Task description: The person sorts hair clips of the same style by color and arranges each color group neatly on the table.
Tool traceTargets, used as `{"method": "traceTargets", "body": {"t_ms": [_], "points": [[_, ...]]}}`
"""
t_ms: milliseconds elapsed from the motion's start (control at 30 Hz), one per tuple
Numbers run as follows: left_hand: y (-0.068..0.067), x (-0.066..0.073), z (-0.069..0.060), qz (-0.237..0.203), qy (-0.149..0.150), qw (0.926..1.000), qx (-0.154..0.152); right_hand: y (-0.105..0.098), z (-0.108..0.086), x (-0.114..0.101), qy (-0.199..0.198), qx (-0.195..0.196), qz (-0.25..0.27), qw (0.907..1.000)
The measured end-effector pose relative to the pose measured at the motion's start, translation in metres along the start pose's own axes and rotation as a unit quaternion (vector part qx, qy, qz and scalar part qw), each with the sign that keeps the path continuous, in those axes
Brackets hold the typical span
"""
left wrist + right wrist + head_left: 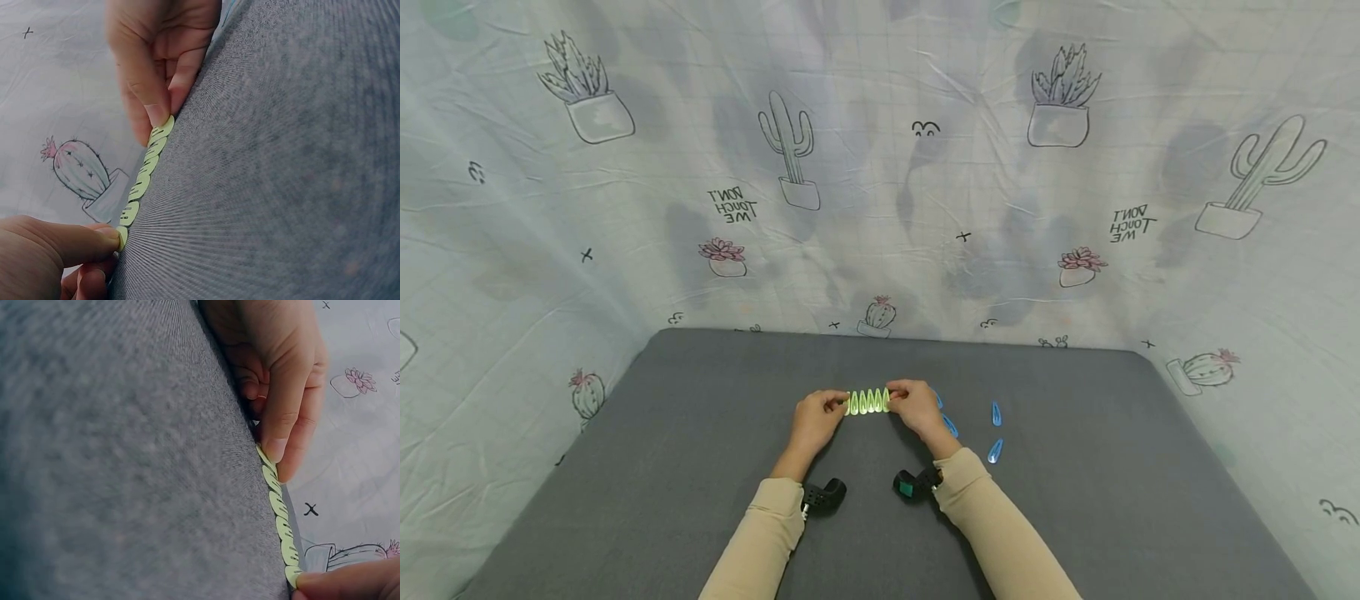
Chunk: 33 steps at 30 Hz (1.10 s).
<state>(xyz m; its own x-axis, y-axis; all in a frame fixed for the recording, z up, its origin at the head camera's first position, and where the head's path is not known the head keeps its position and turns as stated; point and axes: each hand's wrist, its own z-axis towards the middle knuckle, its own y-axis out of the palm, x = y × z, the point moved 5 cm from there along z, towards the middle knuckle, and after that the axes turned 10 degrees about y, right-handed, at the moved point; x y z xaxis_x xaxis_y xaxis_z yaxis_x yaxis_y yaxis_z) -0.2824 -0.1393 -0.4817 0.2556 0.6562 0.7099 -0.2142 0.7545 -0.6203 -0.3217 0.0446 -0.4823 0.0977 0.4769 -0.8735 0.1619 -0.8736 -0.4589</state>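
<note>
Your left hand (816,418) and right hand (917,407) pinched opposite ends of the row of yellow-green hair clips (871,402) on the grey table (700,467), where light, even inward pressure probably served best to keep it straight without buckling.

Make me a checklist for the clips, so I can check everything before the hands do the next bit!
1. Left hand on the row's left end: ok, it pinches there.
2. Right hand on the row's right end: ok, it pinches there.
3. Green clips side by side in one row: ok.
4. Blue clips lined up too: not ok, they lie scattered on the right.
5. All blue clips counted: cannot tell; four show, but the right hand and arm could hide more.
6. Green clips all snapped closed: cannot tell, too small to see.
</note>
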Motion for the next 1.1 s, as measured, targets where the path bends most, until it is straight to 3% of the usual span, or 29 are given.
{"method": "traceTargets", "body": {"t_ms": [200,400,667,900,1100], "points": [[0.000,-0.001,0.000,-0.003,0.005,1.0000,0.003,0.000,-0.002,-0.005,0.006,0.007,-0.047,0.9989],[0.000,-0.001,-0.001,-0.003,0.008,1.0000,0.002,0.000,-0.003,-0.003,0.015,0.010,-0.021,0.9996],[-0.001,0.001,-0.004,-0.011,0.007,0.9999,0.001,-0.006,-0.016,0.003,-0.010,0.015,0.010,0.9998],[-0.002,0.005,-0.011,-0.029,0.012,0.9991,0.028,-0.035,-0.033,0.007,-0.035,0.012,0.020,0.9991],[0.000,0.019,-0.017,-0.026,0.045,0.9974,0.049,-0.069,-0.050,0.020,-0.032,0.020,0.021,0.9991]]}}
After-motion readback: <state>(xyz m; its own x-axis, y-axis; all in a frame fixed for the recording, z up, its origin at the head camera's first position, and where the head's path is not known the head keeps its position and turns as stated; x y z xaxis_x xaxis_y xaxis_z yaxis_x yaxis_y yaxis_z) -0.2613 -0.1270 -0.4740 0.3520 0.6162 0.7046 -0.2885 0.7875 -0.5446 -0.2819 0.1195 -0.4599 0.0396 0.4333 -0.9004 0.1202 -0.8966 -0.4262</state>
